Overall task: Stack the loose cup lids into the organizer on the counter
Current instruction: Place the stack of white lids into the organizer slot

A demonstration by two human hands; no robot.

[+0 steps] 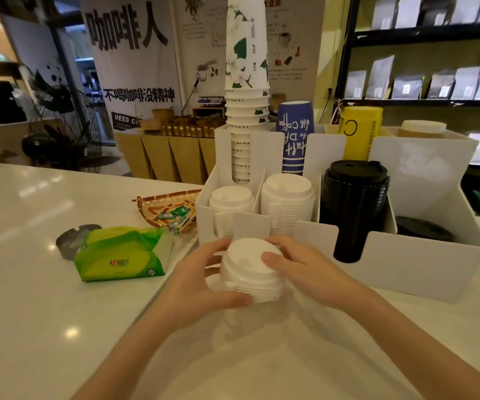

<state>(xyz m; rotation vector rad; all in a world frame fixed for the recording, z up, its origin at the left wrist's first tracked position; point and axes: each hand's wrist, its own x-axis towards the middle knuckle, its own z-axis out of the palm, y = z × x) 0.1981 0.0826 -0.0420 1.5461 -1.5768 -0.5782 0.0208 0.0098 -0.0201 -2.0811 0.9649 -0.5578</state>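
Both hands (204, 284) hold seemingly upright lid stack (251, 269).

Open counter (31, 298) is left at 6 to 9 o'clock, and approach from there is unhindered. At 12 o'clock the way is barred by the white organizer (423, 272), its front compartments filled with white lid stacks (286, 197) and black lids (354, 192). At 10 o'clock passage is narrowed by a green tissue pack (120, 255) and a woven tray (166, 206).

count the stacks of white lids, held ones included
3: a small stack in the organizer's front-left slot, a taller stack beside it, and the held stack in both hands.
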